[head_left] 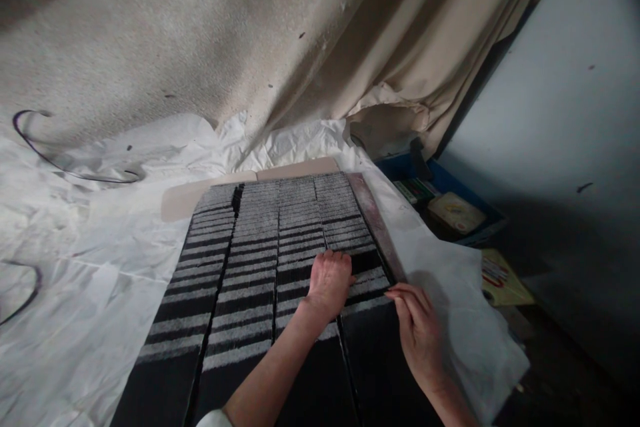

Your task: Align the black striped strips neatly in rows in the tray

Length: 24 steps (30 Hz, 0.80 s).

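Black sheets (385, 360) with fuzzy grey bands lie overlapped in long columns in front of me, their edges stepped like shingles. My left hand (331, 280) rests over the two right-hand columns with its fingers curled under; whatever they hold, if anything, is hidden. At the right edge of the rightmost column, my right hand (417, 327) pinches the corner of a black sheet between thumb and fingers. Narrow dark gaps run between the columns.
Crumpled white sheeting (120, 227) covers the surface around the columns. A beige curtain (240, 33) hangs behind. On the right, below a pale wall panel (565, 100), sit a blue crate (480, 235) with packets and a yellow packet (505, 280). Black cord (75, 173) lies at left.
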Each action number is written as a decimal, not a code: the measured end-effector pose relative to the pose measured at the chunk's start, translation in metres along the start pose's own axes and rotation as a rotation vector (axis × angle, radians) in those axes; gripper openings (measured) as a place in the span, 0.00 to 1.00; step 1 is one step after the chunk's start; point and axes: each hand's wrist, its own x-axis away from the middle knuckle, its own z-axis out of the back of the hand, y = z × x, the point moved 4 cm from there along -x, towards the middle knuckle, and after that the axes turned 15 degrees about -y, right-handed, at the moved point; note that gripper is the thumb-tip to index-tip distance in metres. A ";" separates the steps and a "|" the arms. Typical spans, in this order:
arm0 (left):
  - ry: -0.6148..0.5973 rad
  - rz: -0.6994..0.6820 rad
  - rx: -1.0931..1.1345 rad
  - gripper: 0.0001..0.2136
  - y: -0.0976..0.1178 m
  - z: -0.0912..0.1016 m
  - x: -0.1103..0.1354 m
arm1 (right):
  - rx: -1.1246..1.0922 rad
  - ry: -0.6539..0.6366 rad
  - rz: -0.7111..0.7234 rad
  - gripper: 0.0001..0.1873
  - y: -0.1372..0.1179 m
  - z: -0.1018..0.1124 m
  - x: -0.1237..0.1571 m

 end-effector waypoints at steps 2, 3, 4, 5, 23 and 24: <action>-0.022 -0.007 -0.022 0.09 0.003 0.002 0.000 | 0.165 -0.128 0.077 0.09 -0.011 -0.007 0.000; -0.035 -0.011 -0.031 0.08 0.004 0.004 -0.001 | 0.244 -0.195 0.115 0.09 -0.016 -0.011 0.001; -0.049 -0.014 -0.040 0.08 0.005 0.004 -0.001 | 0.310 -0.245 0.146 0.09 -0.020 -0.014 0.003; -0.061 -0.016 -0.046 0.08 0.006 0.005 -0.002 | 0.361 -0.269 0.167 0.10 -0.023 -0.016 0.005; 0.019 -0.157 -0.074 0.05 0.008 -0.013 0.004 | 0.453 -0.198 0.139 0.18 -0.030 -0.020 0.010; 0.024 -0.167 -0.071 0.05 0.007 -0.014 0.003 | 0.425 -0.197 0.124 0.16 -0.028 -0.020 0.011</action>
